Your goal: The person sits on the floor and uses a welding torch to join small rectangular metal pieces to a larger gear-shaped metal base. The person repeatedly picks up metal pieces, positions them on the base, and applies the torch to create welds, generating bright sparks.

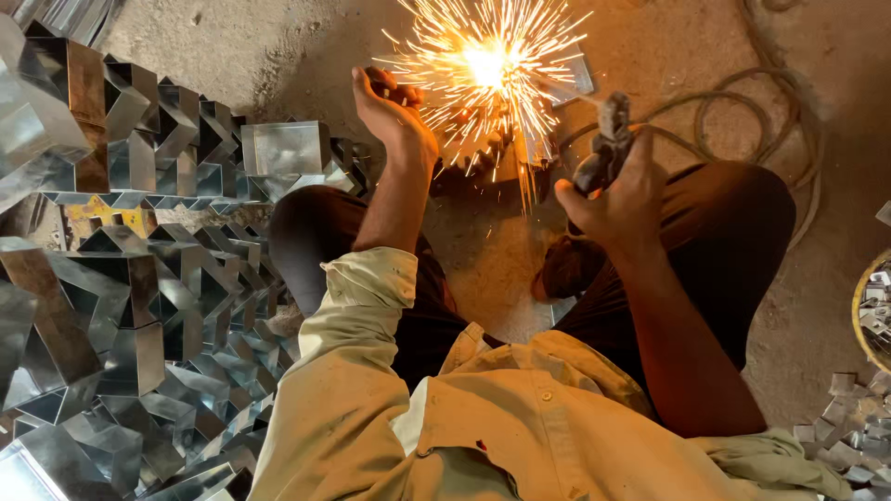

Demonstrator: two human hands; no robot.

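Observation:
I sit on the floor with my knees apart. My right hand [620,197] is closed around the grey handle of a welding tool [605,148], whose tip is lost in a bright burst of sparks [489,67]. My left hand [394,116] is raised left of the sparks, fingers curled over something dark and small that I cannot identify. A flat metal workpiece [568,88] lies on the floor under the sparks, mostly hidden by the glare.
A large heap of shiny square sheet-metal boxes [139,278] fills the left side. A coiled cable [770,102] lies on the concrete floor at upper right. Small metal offcuts [849,436] and a round basket [872,311] of pieces sit at the right edge.

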